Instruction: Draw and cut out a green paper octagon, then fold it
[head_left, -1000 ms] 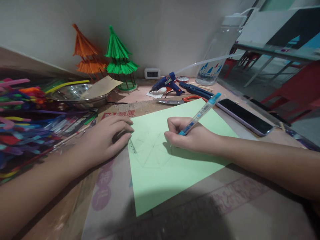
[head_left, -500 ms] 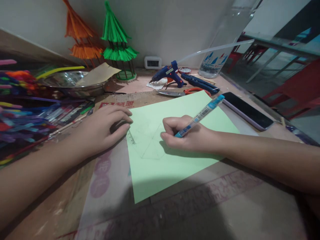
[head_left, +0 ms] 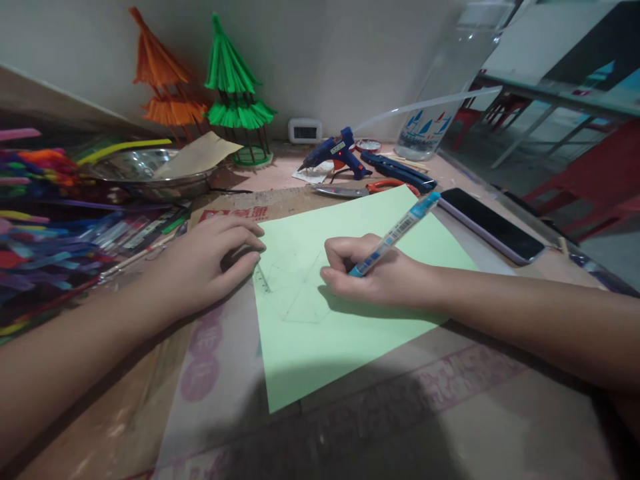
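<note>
A light green sheet of paper (head_left: 300,373) lies at a slant before me, with thin lines of a many-sided figure drawn on it. My right hand (head_left: 370,270) rests on the sheet, its fingers closed round a pen (head_left: 395,233) with a clear barrel and blue ends. The pen's writing tip is hidden by the fingers. At the sheet's left edge is my left hand (head_left: 220,257), thumb and forefinger brought together. From under them pokes the marked end of a clear ruler (head_left: 263,279); the rest of it is hidden.
Behind the paper lie scissors (head_left: 345,191), a blue glue gun (head_left: 335,152), a utility knife (head_left: 397,171) and a phone (head_left: 493,225). A metal bowl (head_left: 150,180), pipe cleaners (head_left: 30,260), and orange (head_left: 160,67) and green (head_left: 235,73) tiered models stand left. A plastic bottle (head_left: 430,120) stands back right.
The view has shifted slightly, so the things at the back sit a little lower. Both hands keep nearly the same place on the paper, the pen still in my right hand.
</note>
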